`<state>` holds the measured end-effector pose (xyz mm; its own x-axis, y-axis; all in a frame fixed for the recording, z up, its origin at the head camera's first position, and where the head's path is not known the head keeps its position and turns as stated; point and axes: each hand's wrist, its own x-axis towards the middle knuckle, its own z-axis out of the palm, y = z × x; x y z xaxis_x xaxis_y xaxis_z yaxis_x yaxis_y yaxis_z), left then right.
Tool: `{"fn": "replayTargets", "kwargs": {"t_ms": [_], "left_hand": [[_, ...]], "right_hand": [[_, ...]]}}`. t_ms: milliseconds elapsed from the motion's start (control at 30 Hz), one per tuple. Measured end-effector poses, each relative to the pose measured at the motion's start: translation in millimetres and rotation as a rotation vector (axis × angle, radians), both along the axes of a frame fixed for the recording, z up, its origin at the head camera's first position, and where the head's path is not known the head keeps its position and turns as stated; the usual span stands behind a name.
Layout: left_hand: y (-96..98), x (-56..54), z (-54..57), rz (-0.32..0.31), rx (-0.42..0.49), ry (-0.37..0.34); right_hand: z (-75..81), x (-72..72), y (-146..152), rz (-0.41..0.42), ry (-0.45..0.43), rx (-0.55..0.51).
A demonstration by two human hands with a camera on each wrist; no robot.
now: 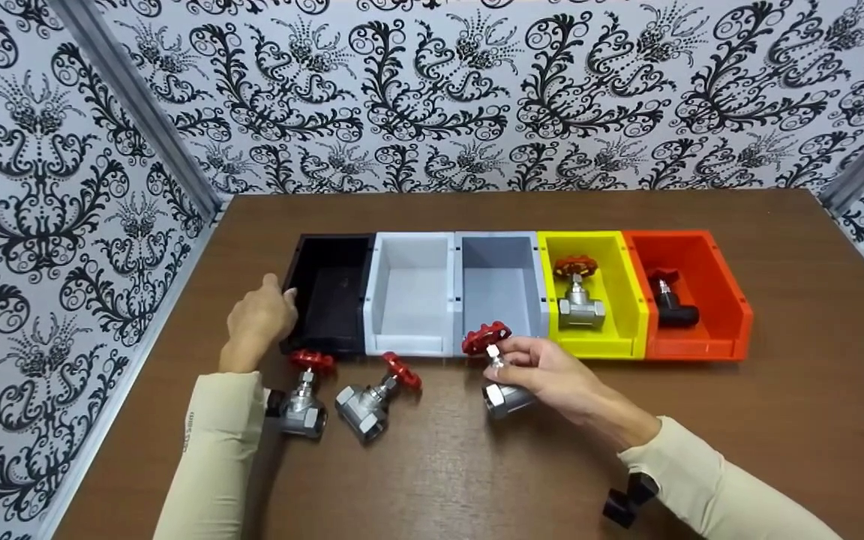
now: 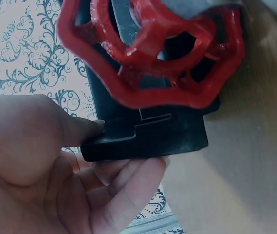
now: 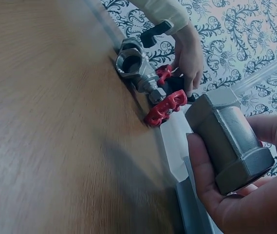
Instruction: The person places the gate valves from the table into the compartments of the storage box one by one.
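Observation:
My right hand (image 1: 552, 375) holds a steel gate valve (image 1: 505, 397) with a red handwheel, just in front of the grey bin (image 1: 503, 251). The right wrist view shows its hexagonal-ended body (image 3: 230, 141) between thumb and fingers. At the far left, my left hand (image 1: 259, 319) grips the side wall of the black bin (image 1: 331, 345); thumb and fingers lie on either side of the wall in the left wrist view. Two similar valves lie on the table near the left forearm: one valve (image 1: 304, 409) beside the sleeve, another valve (image 1: 364, 409) to its right.
A white bin (image 1: 409, 346) stands between the black and grey ones. The yellow bin (image 1: 589, 349) holds a valve with a red-orange handwheel (image 1: 582, 311). In the orange-red bin (image 1: 732, 330) lies a dark-bodied valve (image 1: 676, 311). Patterned walls (image 1: 477, 90) enclose the wooden table (image 1: 432, 480).

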<state>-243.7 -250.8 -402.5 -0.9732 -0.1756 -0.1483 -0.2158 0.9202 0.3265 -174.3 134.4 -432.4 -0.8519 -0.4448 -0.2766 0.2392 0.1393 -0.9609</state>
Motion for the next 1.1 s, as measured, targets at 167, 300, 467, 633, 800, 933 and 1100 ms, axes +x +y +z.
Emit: {"fn": "replayTargets", "kwargs": {"t_ms": [167,300,467,633,800,933,1100], "left_hand": [[1.0,1.2,-0.1,0.009,0.001,-0.005],[0.7,1.2,-1.2,0.010,-0.004,-0.009],[0.1,2.0,-1.5,0.010,-0.006,-0.008],[-1.0,1.9,-1.9,0.014,-0.004,-0.001],[-1.0,1.3,-2.3,0.010,-0.001,-0.005],[-0.4,1.3,-2.5,0.007,-0.001,-0.007],[-0.2,1.2,-1.6,0.006,-0.005,-0.009]], "right_hand": [[-0.3,-2.9,-1,-0.006,0.009,0.003],[0.2,-4.5,-2,-0.009,0.017,-0.008],[3.4,-6.3,-3,-0.022,0.015,-0.036],[7.9,-10.2,-5,-0.075,0.002,-0.056],[11.7,-15.4,-9,-0.157,-0.006,-0.079],[13.4,-19.6,-13,-0.200,-0.024,-0.089],[15.4,-24.5,-17,-0.234,-0.020,-0.078]]}}
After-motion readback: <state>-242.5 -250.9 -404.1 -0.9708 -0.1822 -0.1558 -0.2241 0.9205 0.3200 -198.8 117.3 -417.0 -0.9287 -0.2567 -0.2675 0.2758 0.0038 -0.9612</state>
